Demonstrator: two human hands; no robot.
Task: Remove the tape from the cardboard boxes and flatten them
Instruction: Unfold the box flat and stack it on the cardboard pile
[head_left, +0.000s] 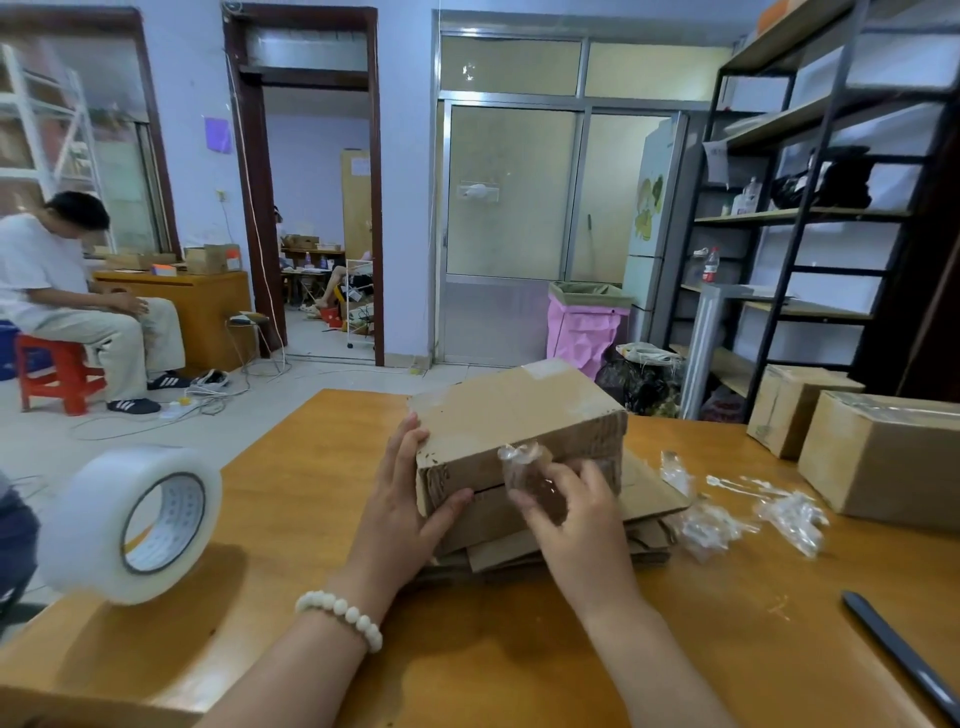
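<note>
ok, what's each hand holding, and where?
Left hand grips the cardboard box at its near left corner. Right hand pinches a strip of clear tape peeling off the box's front face.

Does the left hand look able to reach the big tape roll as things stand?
Probably yes, once it lets go: the left hand holds the box, but only bare table lies between it and the tape roll.
</note>
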